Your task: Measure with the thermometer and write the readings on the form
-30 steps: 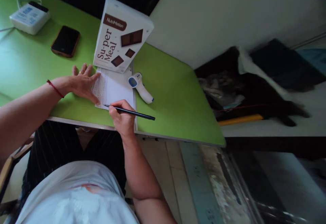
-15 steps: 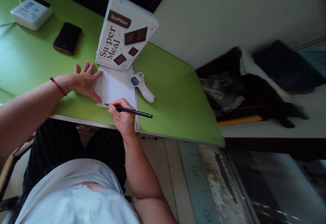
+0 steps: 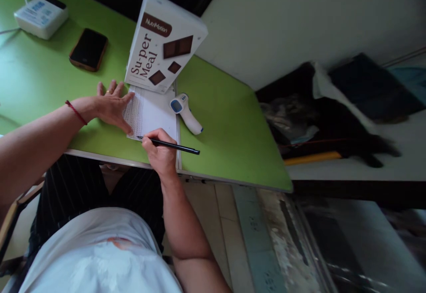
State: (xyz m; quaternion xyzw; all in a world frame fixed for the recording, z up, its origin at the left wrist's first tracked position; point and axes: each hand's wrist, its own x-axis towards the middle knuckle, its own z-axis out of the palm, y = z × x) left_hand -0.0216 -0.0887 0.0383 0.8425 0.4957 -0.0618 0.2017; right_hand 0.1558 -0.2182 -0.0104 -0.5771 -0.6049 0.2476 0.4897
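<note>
My right hand (image 3: 160, 154) grips a black pen (image 3: 176, 145), its tip against the lower part of a sheet of paper (image 3: 159, 111). Rows of handwriting cover the left side of the sheet; the rest looks white. My left hand (image 3: 113, 105) lies spread, thumb and fingertips on the paper's left edge and on the green table. Behind the sheet stands a white "Su-per Meal" box (image 3: 163, 44), over the paper's top edge. A white and blue infrared thermometer (image 3: 187, 113) rests at the paper's right side.
On the green table (image 3: 226, 120) a dark phone (image 3: 88, 49) lies at the left, near a white device with a cable (image 3: 41, 16). To the right, a shelf (image 3: 319, 171) holds dark cloth items and a yellow strip (image 3: 313, 158). A wall rises behind the table.
</note>
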